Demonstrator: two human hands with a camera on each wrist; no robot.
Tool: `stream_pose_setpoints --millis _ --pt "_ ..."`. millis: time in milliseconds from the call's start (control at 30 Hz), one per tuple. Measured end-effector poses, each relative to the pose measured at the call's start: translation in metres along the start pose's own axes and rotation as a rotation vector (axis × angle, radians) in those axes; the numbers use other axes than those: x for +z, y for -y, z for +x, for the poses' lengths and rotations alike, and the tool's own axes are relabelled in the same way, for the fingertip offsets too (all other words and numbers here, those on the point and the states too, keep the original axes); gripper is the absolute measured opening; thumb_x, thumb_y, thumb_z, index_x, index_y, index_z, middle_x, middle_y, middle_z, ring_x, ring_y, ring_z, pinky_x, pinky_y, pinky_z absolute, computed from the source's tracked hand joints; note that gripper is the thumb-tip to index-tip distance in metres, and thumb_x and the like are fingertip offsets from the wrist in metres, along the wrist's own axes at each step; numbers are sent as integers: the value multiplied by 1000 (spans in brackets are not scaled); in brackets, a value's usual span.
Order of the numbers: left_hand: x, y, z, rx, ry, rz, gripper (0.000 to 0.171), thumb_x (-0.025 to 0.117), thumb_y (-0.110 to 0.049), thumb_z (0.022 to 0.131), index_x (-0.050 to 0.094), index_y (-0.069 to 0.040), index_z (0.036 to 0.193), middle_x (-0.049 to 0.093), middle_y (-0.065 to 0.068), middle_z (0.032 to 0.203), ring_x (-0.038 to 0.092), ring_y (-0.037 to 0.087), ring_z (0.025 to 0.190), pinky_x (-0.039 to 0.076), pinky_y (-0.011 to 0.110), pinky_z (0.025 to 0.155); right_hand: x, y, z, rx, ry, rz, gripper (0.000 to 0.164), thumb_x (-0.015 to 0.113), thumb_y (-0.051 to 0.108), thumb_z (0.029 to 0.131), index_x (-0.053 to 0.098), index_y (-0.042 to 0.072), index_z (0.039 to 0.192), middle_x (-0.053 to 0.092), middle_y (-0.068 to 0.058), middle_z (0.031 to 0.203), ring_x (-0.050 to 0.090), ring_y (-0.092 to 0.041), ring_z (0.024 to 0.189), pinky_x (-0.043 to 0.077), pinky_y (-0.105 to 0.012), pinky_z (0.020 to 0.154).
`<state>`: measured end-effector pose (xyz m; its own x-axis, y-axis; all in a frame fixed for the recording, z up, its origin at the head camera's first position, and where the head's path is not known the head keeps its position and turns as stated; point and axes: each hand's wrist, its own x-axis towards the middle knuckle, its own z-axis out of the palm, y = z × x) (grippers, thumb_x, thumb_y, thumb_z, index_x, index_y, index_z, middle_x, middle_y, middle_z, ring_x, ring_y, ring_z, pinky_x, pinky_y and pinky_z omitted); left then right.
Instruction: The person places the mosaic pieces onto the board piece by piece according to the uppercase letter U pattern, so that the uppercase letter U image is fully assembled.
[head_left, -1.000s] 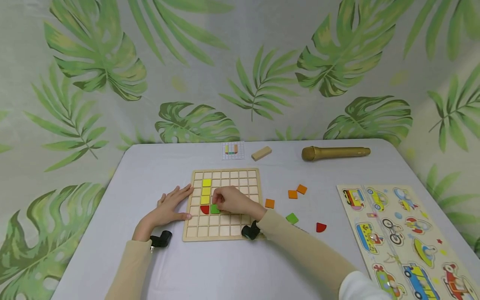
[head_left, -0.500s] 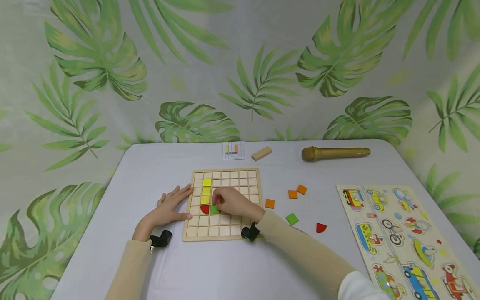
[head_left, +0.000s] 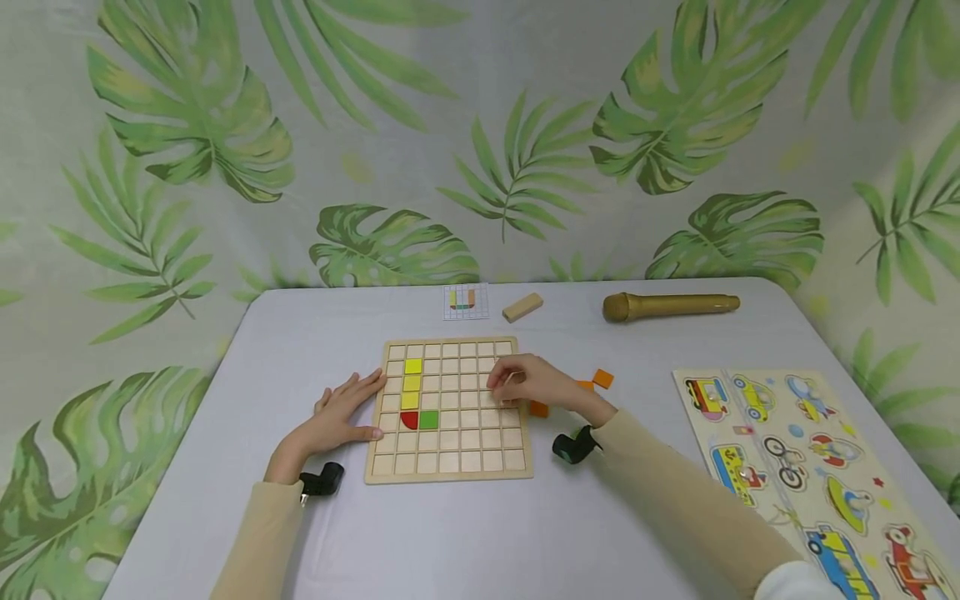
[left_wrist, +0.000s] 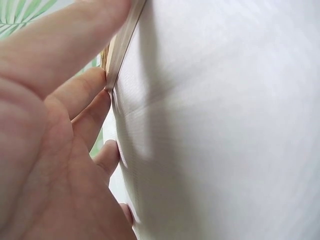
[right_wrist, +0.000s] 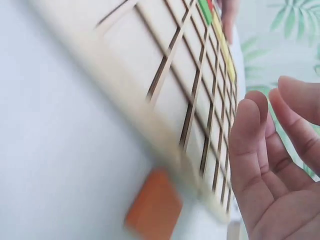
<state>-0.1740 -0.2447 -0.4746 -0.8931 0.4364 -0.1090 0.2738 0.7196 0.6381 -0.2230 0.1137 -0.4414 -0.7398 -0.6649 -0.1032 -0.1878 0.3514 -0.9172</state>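
Observation:
A wooden grid board [head_left: 480, 458] lies mid-table in the head view. In its left part a column of yellow square tiles [head_left: 412, 382] runs down to a red quarter-round tile [head_left: 408, 420], with a green square tile [head_left: 428, 419] beside that. My left hand [head_left: 337, 418] rests at the board's left edge, fingers spread and fingertips touching the frame. Over the board's right side hovers my right hand [head_left: 536, 383], its fingers loosely bent and holding nothing in the right wrist view. An orange square tile [right_wrist: 155, 207] lies just off the board's edge below that hand.
More orange tiles [head_left: 603, 379] lie right of the board, partly behind the right hand. At the back are a small pattern card [head_left: 466, 302], a wooden block [head_left: 523, 307] and a brown toy microphone [head_left: 671, 306]. A vehicle peg puzzle [head_left: 806, 467] covers the table's right side.
My right hand has left the green tile, which stays on the board beside the red one, and has moved right to the board's right side. My left hand has stayed put.

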Motion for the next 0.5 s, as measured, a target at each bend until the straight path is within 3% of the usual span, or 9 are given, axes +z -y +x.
stream_pose_setpoints --millis 267,500 --pt "1 0 0 -22 -5 20 89 74 -41 81 29 -7 151 18 11 158 5 41 142 -6 66 104 -38 -21 -41 56 -18 31 18 63 5 90 62 -7 103 63 -13 95 58 -20 78 51 -31 69" --pt "0 -1 0 -16 3 14 89 73 -41 82 29 -7 151 18 11 158 4 41 142 -7 66 104 -54 -37 -65 100 -27 24 19 61 6 91 61 -6 105 63 -13 93 57 -24 77 51 -31 69"
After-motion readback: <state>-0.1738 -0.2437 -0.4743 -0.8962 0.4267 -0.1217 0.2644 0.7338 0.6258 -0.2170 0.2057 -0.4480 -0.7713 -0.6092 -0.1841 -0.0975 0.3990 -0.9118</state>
